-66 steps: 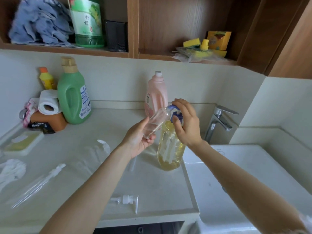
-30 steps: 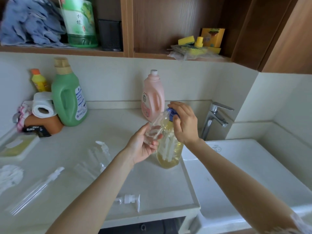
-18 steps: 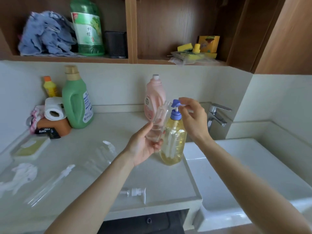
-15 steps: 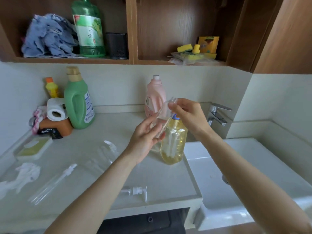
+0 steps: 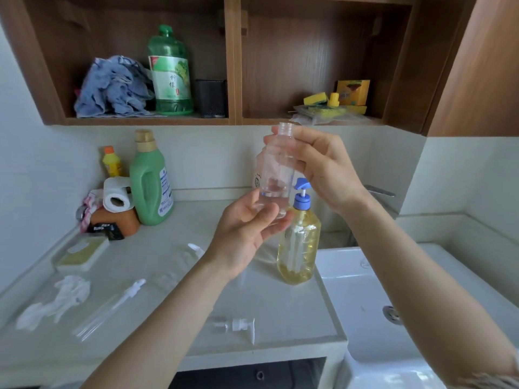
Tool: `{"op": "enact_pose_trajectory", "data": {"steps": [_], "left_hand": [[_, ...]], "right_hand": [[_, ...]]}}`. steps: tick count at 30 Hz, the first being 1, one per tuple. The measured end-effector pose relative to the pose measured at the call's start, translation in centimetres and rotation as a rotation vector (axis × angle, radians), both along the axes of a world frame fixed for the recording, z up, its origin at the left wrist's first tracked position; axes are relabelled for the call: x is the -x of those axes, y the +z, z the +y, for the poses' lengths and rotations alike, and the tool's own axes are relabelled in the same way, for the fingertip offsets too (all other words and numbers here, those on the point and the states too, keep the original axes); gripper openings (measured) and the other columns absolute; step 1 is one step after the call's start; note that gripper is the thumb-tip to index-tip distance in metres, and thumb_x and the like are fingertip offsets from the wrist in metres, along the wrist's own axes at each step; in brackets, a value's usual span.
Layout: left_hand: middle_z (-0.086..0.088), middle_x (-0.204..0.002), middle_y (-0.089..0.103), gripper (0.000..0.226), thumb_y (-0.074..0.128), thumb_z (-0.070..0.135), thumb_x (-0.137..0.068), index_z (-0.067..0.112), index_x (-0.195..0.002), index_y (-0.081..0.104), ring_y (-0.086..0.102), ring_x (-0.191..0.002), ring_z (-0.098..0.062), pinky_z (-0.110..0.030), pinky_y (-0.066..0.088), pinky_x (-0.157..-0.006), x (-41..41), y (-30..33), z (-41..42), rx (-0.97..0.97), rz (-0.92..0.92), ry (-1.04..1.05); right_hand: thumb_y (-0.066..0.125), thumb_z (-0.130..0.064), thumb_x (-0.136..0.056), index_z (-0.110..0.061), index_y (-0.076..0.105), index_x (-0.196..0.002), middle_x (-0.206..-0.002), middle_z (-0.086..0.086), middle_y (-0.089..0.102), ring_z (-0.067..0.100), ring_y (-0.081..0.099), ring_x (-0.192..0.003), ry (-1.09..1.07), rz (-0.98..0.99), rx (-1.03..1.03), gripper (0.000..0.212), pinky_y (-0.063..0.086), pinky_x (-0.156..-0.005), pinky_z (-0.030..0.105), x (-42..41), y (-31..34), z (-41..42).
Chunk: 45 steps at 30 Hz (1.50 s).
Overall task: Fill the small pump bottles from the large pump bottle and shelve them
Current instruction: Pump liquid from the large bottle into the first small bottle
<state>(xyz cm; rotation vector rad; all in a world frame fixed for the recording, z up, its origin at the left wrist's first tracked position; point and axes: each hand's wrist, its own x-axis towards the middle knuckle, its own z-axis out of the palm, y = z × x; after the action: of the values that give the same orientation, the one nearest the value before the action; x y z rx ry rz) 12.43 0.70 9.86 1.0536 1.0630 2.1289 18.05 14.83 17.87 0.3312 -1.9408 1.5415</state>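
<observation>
A small clear bottle (image 5: pixel 276 169) without its pump is held upright above the counter, a little liquid at its bottom. My right hand (image 5: pixel 325 167) grips its neck and upper body. My left hand (image 5: pixel 247 231) cups its base with curled fingers. Just below and to the right stands the large pump bottle (image 5: pixel 299 245) of yellow liquid with a blue pump, on the counter (image 5: pixel 280 304). A loose white pump head (image 5: pixel 238 327) lies near the counter's front edge. Another clear pump bottle (image 5: pixel 179 262) and a slim clear spray bottle (image 5: pixel 109 307) lie on their sides at the left.
A white sink (image 5: pixel 393 304) with a tap (image 5: pixel 379 192) is at the right. A green detergent jug (image 5: pixel 150 178), a toilet roll (image 5: pixel 116 196) and a soap dish (image 5: pixel 81 254) are at the back left. The wooden shelf (image 5: pixel 236 120) above holds a green bottle (image 5: pixel 170 71), cloths and sponges.
The small bottle moved away from the large bottle's spout and rose upright. My right hand left the blue pump and took the small bottle's neck. The camera tilted up.
</observation>
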Motion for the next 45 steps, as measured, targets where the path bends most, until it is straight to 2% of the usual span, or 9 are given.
{"op": "enact_pose_trajectory", "data": {"steps": [5,13,17,22,30,36,39,42,45], "left_hand": [[-0.006,-0.096,0.069,0.053,0.089,0.04,-0.056,0.025,-0.102,0.069,0.064,-0.096,-0.023,-0.037,0.053,-0.088,-0.1,0.2,0.2,0.049,0.132,0.277],[-0.01,-0.103,0.071,0.052,0.082,0.043,-0.066,0.012,-0.106,0.07,0.069,-0.087,-0.02,-0.028,0.055,-0.076,-0.6,0.7,0.1,0.028,0.066,-0.059],[-0.013,-0.104,0.069,0.047,0.08,0.028,-0.071,0.01,-0.11,0.063,0.067,-0.093,-0.018,-0.025,0.053,-0.077,-0.7,0.7,0.9,0.124,0.17,0.221],[-0.008,-0.093,0.065,0.051,0.082,0.032,-0.062,0.014,-0.105,0.06,0.068,-0.078,-0.009,-0.028,0.055,-0.075,-0.8,0.1,2.2,0.222,0.285,0.611],[0.011,-0.081,0.072,0.015,0.07,0.04,-0.073,0.034,-0.086,0.072,0.065,-0.075,-0.002,-0.016,0.051,-0.068,-0.8,-0.8,4.7,0.264,0.306,0.517],[-0.003,-0.09,0.07,0.021,0.07,0.023,-0.085,0.016,-0.104,0.063,0.065,-0.077,-0.019,-0.021,0.052,-0.065,2.1,-4.4,6.1,0.438,0.195,0.545],[0.008,-0.085,0.07,0.026,0.071,0.03,-0.084,0.017,-0.105,0.062,0.067,-0.078,-0.021,-0.024,0.051,-0.066,4.0,-7.0,6.3,0.573,0.233,0.672],[0.012,-0.094,0.071,0.057,0.067,0.058,-0.068,0.022,-0.112,0.061,0.069,-0.084,-0.013,-0.035,0.053,-0.082,4.8,-8.1,6.7,0.681,0.304,0.759],[0.013,-0.094,0.07,0.043,0.065,0.057,-0.069,0.033,-0.104,0.06,0.067,-0.087,-0.01,-0.033,0.052,-0.084,4.9,-8.3,7.2,0.708,0.359,0.809]], "right_hand": [[0.082,-0.043,-0.07,-0.028,0.065,-0.099,-0.091,0.007,0.075,0.021,0.071,-0.088,-0.199,0.023,-0.181,0.036,0.057,-0.085,0.041,-0.3,-0.4,-1.2],[0.065,-0.019,-0.088,-0.012,0.057,-0.119,-0.105,0.006,0.071,0.021,0.068,-0.102,0.293,-0.061,0.038,0.033,0.053,-0.086,0.031,-0.7,0.8,0.5],[0.069,-0.026,-0.086,-0.018,0.066,-0.104,-0.095,0.004,0.069,0.016,0.067,-0.091,0.062,-0.03,-0.14,0.02,0.053,-0.085,0.032,-0.2,0.1,0.8],[0.077,-0.027,-0.072,-0.006,0.058,-0.122,-0.1,0.009,0.071,0.015,0.07,-0.087,0.042,-0.038,-0.021,0.057,0.058,-0.081,0.037,0.6,-1.2,1.2],[0.053,-0.018,-0.089,-0.003,0.045,-0.134,-0.12,0.016,0.063,0.021,0.064,-0.109,0.252,-0.133,0.134,0.047,0.053,-0.092,0.037,1.4,-4.0,4.4],[0.048,-0.011,-0.098,-0.011,0.062,-0.119,-0.121,0.009,0.062,-0.003,0.062,-0.086,-0.214,-0.062,-0.198,0.026,0.047,-0.079,0.013,3.3,-6.0,8.7],[0.05,-0.004,-0.096,-0.01,0.064,-0.12,-0.125,0.004,0.06,0.005,0.058,-0.103,-0.433,-0.083,-0.326,0.028,0.05,-0.087,0.021,4.6,-7.8,11.4],[0.062,-0.01,-0.092,-0.012,0.067,-0.119,-0.127,0.003,0.061,0.015,0.057,-0.114,-0.442,-0.097,-0.512,0.027,0.044,-0.097,0.024,5.6,-9.5,12.7],[0.067,-0.013,-0.089,-0.012,0.072,-0.112,-0.122,0.002,0.065,0.012,0.058,-0.111,-0.414,-0.045,-0.554,0.024,0.035,-0.094,0.006,6.4,-10.3,12.7]]}}
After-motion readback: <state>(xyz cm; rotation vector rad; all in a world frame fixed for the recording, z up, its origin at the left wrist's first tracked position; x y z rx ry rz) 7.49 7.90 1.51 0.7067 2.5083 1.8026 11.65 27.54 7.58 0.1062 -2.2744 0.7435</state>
